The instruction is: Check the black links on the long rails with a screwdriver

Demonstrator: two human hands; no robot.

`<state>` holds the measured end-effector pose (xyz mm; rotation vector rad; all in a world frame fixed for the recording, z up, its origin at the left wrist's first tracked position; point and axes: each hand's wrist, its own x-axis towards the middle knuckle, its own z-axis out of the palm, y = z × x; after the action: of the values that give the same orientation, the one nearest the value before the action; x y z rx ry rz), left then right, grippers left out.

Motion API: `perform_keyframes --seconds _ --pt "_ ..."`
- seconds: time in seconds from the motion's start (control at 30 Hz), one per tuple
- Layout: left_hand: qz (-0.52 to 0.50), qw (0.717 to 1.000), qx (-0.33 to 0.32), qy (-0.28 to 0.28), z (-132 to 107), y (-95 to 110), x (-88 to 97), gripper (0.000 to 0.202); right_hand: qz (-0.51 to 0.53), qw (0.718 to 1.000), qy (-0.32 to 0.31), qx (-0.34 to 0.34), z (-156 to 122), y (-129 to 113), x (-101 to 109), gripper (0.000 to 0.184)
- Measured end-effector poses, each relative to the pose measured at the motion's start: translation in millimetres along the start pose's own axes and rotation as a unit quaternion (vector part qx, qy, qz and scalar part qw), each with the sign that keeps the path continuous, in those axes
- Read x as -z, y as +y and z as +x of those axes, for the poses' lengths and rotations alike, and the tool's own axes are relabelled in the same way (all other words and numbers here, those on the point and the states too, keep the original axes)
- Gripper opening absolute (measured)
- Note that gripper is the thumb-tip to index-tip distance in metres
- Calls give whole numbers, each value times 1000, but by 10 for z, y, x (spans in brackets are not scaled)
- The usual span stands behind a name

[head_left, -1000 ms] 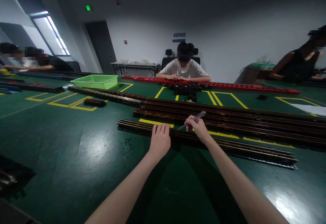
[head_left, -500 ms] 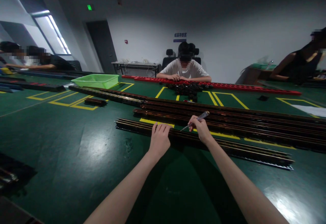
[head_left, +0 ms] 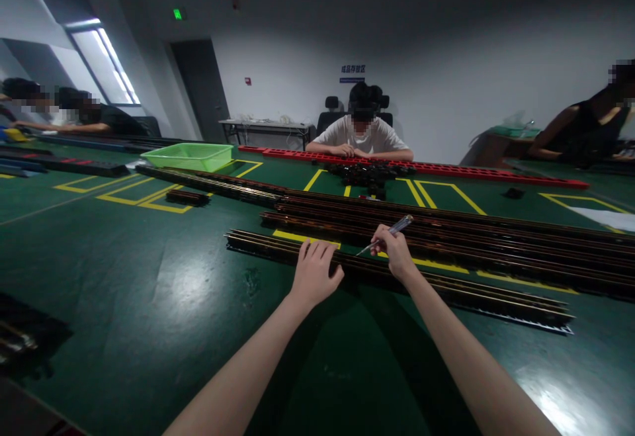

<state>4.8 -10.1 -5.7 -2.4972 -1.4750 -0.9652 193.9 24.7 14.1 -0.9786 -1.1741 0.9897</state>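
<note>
My left hand [head_left: 315, 272] lies across a long black rail [head_left: 501, 302] with gold-coloured lengthwise edges, on the green table in front of me. Its fingers bend over the far side, slightly apart, and its thumb is on the near side. My right hand [head_left: 393, 251] grips a slim screwdriver [head_left: 401, 223] by its clear handle. The screwdriver slants down to the left, and its thin shaft reaches the rail just right of my left hand. Whether the tip touches a screw is too small to tell.
Beyond the rail lie several similar long rails [head_left: 446, 232]. A green basket [head_left: 188, 157], a short dark piece [head_left: 187, 198], a pile of black parts [head_left: 364, 174] and a long red rack [head_left: 496, 174] are farther back. A co-worker [head_left: 361, 135] sits opposite; others are left and right.
My left thumb has spread away from the fingers, out to the right. The screwdriver and my right hand have shifted very slightly right along the rail.
</note>
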Motion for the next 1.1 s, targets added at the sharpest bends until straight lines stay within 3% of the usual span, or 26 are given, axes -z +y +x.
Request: perform_keyframes --seconds 0.17,1.1 --pt "24 999 -12 -38 -12 -11 -42 37 -12 1000 -4 -1 -8 -5 -1 16" --pt "34 999 -12 -38 -16 -6 -29 34 -28 999 -13 14 -28 -26 -25 17"
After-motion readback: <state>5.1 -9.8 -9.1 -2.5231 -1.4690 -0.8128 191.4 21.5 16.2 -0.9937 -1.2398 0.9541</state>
